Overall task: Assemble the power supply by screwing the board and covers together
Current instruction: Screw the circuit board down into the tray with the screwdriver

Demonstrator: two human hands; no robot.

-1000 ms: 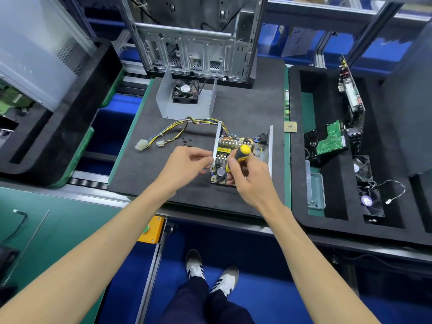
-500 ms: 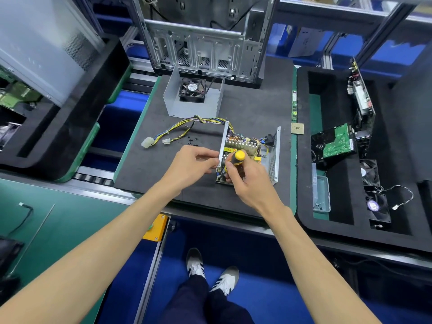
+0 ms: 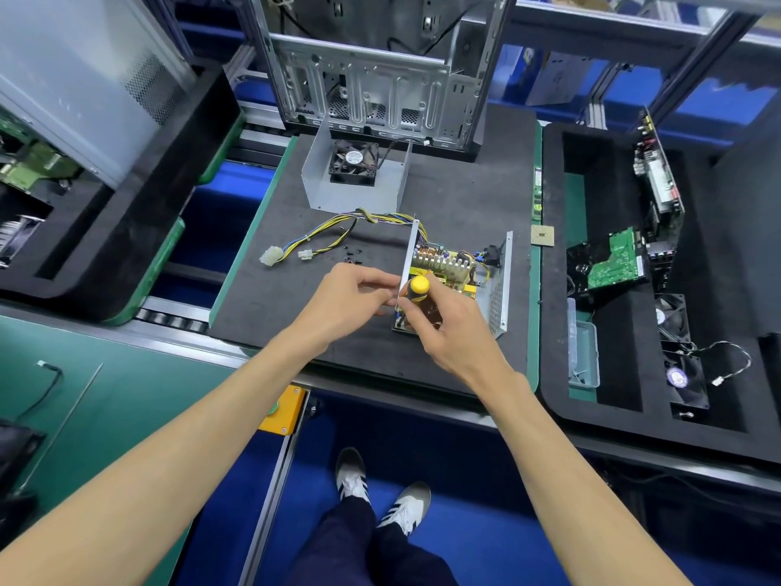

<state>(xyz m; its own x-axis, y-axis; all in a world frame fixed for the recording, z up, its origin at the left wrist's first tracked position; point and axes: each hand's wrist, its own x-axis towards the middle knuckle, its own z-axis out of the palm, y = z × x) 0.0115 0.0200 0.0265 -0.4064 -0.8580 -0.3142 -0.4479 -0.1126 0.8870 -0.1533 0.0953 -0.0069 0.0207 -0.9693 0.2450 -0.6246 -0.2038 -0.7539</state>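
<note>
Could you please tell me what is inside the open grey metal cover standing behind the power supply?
A black square cooling fan sits inside the grey metal cover, its round label facing up, a cable leading off it. Whatever lies under the fan is hidden.

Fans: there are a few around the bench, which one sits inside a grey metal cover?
The black fan at the back of the dark mat, inside the open grey cover. The other fans lie in the black foam tray on the right.

Screwdriver now slid nearer left grip, right grip shifted toward it over the board.
</note>
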